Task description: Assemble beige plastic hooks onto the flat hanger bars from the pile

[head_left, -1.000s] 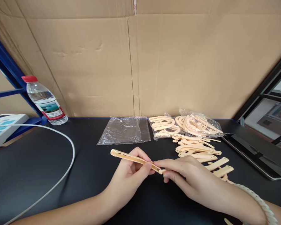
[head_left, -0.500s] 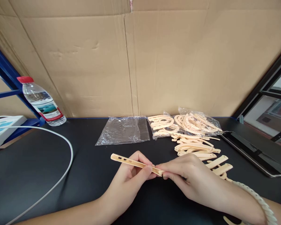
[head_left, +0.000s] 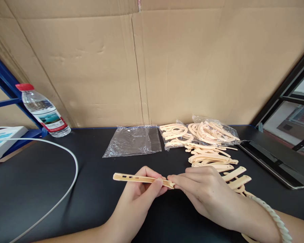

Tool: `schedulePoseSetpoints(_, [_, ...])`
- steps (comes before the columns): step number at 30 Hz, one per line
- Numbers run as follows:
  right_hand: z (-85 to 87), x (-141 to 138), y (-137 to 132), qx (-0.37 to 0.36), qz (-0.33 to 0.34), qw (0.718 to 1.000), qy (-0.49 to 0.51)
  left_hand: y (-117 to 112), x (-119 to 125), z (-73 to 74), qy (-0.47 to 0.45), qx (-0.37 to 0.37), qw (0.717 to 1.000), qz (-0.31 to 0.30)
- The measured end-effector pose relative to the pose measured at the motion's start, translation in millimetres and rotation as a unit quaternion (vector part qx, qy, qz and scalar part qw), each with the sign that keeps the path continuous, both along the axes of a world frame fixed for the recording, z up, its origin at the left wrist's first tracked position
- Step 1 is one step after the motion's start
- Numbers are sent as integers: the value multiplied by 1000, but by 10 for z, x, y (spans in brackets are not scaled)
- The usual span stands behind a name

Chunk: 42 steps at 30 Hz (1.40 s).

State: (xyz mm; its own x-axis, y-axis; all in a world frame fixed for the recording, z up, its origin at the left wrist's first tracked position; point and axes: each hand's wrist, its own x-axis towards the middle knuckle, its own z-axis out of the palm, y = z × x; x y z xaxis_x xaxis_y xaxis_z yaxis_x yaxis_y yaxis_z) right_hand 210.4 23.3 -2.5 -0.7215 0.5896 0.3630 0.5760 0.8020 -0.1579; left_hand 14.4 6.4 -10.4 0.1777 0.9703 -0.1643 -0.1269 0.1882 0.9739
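Observation:
My left hand (head_left: pixel 139 199) pinches a slim beige plastic hanger arm (head_left: pixel 139 178) between thumb and fingers. The arm is hollow, with small rectangular slots near its far left end, and lies almost level above the black table. At its right end, my right hand (head_left: pixel 205 192) is closed with the fingertips against the tip; its thumb is mostly hidden behind the fingers. Beside my right hand lie loose beige hanger parts (head_left: pixel 210 158), some straight and some curved. Two more hanger arms (head_left: pixel 239 182) rest by the right wrist.
A flat clear plastic bag (head_left: pixel 134 141) lies at the table's back. Clear bags of beige parts (head_left: pixel 210 131) sit to its right. A dark flat panel (head_left: pixel 276 165) lies far right. At left are a water bottle (head_left: pixel 49 116), a white cable (head_left: pixel 76 168) and a power strip (head_left: pixel 5 138).
The hanger arm has turned closer to level, its slotted end moving left and slightly down. My right hand has rolled over, so its thumb shows less.

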Motion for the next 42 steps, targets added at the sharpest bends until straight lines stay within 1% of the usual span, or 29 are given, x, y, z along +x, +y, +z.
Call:
schedulePoseSetpoints(4, [-36,2,-5,25,-6,999,37,-6,-7,-11,-7,-4,1000,9])
schedulePoseSetpoints(7, [-36,-6,-15,17,-11,997,79,0,-14,3,-15,9,1000,-5])
schedulePoseSetpoints(11, [-19,-19,-14,-23,-36,994,100,30,-11,25,-8,29,999,-14])
schedulePoseSetpoints(13, [-12,-22,-6,-47,-47,993,100,53,-5,20,-3,31,999,-9])
schedulePoseSetpoints(19, [31,-46,-1,-153,-48,981,108,107,6,-3,1,31,999,18])
schedulePoseSetpoints(23, [54,-72,-16,-194,-66,971,124,119,1,3,7,48,999,16])
schedulePoseSetpoints(28, [53,-56,1,-177,-83,975,107,129,-7,-12,19,58,998,-14])
schedulePoseSetpoints(31, [83,-11,53,-181,-79,976,87,168,-38,-11,29,65,997,-37])
schedulePoseSetpoints(33, [123,43,113,-175,-78,978,77,212,-78,12,33,73,997,-22])
schedulePoseSetpoints(35, [181,127,190,-174,-87,978,81,261,-129,52,27,88,996,18])
schedulePoseSetpoints(36, [215,181,234,-187,-86,974,89,287,-157,75,19,96,994,41])
schedulePoseSetpoints(38, [288,314,330,-248,-72,959,115,336,-210,120,-2,104,992,76])
schedulePoseSetpoints(40, [349,459,424,-329,-52,931,148,378,-257,147,-16,99,990,95])
schedulePoseSetpoints(42, [386,584,502,-370,-55,906,196,410,-291,146,-15,85,992,95])
